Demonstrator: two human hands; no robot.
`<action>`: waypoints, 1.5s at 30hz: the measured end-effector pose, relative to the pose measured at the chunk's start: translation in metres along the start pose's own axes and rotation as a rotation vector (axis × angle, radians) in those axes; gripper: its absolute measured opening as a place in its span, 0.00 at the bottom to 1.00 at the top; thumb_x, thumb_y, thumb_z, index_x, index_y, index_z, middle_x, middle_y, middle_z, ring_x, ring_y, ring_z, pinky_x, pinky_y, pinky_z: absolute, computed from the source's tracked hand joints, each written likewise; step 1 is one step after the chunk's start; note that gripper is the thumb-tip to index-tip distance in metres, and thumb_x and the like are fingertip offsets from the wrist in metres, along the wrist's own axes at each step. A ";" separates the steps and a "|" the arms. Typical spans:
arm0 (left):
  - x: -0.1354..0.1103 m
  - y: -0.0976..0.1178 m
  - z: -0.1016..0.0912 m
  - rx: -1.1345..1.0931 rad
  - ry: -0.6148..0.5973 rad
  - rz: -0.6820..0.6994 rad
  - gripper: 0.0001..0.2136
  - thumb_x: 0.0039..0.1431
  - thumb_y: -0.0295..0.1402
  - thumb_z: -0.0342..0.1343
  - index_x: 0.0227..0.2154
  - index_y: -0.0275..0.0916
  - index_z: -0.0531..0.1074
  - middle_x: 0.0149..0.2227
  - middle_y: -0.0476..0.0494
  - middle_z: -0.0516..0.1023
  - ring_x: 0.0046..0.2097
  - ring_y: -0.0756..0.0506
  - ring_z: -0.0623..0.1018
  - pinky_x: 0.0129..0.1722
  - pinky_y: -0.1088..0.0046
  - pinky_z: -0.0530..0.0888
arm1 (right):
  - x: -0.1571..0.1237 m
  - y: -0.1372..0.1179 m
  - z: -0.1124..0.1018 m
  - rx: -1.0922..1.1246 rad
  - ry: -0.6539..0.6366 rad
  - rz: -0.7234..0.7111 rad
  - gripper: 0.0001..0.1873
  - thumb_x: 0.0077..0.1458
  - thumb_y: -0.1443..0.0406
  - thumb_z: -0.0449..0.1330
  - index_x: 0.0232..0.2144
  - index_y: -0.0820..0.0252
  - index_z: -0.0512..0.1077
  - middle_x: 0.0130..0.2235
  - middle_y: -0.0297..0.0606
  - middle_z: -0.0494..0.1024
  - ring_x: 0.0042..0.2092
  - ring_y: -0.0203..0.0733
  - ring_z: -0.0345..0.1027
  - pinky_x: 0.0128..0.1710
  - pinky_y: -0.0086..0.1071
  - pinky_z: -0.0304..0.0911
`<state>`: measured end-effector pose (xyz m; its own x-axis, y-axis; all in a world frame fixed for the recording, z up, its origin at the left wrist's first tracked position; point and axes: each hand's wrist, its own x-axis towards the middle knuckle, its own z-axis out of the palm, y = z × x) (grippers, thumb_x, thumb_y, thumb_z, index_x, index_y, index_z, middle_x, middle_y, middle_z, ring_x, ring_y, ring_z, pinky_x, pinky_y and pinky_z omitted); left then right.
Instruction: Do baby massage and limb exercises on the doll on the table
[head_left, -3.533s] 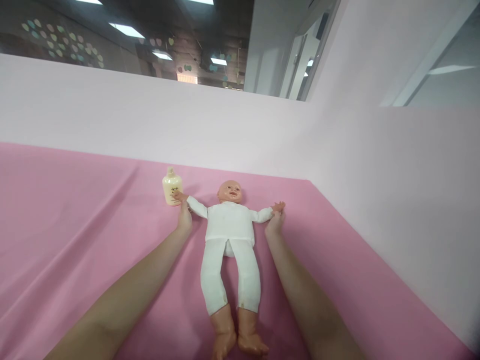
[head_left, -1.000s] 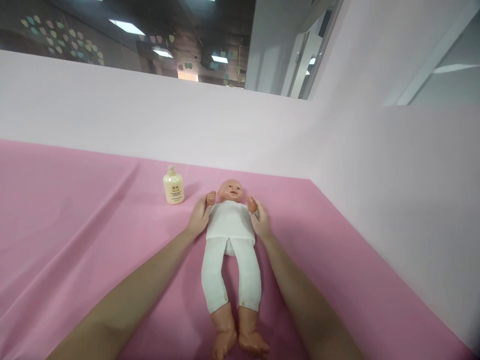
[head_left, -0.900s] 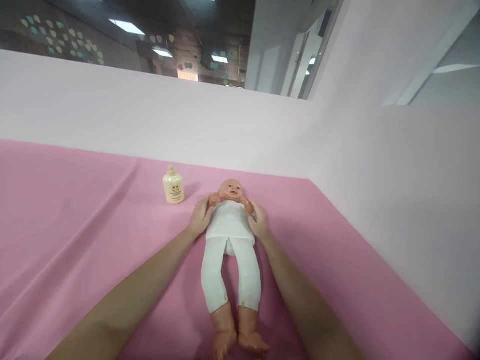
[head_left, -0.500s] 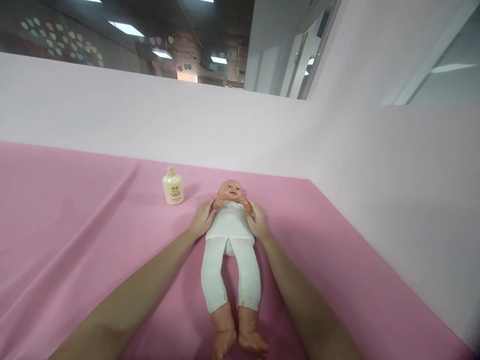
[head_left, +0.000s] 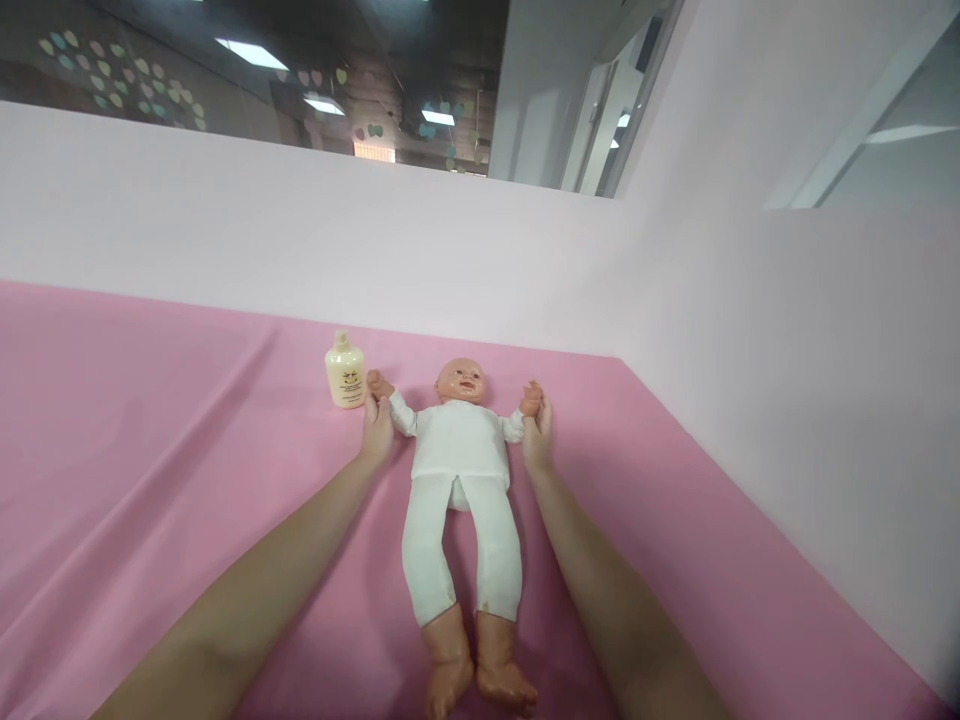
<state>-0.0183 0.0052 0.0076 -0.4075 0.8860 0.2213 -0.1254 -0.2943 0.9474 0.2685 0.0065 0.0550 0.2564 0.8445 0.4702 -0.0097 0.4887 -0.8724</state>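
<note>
A baby doll (head_left: 460, 445) in a white top and white trousers lies on its back, feet toward me, arms spread out to both sides. My left hand (head_left: 377, 428) is closed round the doll's forearm and hand on the left, close to the lotion bottle (head_left: 345, 372). On the other side, my right hand (head_left: 538, 432) grips the doll's other hand, with the thumb in front and the fingers behind it. The cream-coloured bottle stands upright, left of the doll's head.
A pink sheet (head_left: 187, 420) covers the surface and has long creases at the left. White walls (head_left: 300, 230) rise behind it and on the right. Above the back wall is a window (head_left: 262, 90) with heart-shaped stickers.
Both my hands have moved outward, drawing the doll's arms from its chest to spread out at the sides. The doll's body and the bottle have stayed in place.
</note>
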 end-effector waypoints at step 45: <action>-0.017 0.003 0.014 0.662 -0.468 0.448 0.21 0.71 0.40 0.44 0.61 0.40 0.68 0.58 0.34 0.75 0.60 0.35 0.72 0.63 0.47 0.66 | -0.013 -0.013 0.002 -0.697 -0.516 -0.283 0.37 0.51 0.74 0.51 0.63 0.52 0.69 0.58 0.40 0.76 0.59 0.50 0.67 0.64 0.47 0.61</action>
<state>0.0012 -0.0060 0.0100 0.1322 0.8355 0.5333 0.5566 -0.5077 0.6576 0.2632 -0.0105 0.0608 -0.3053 0.7883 0.5342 0.6173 0.5910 -0.5193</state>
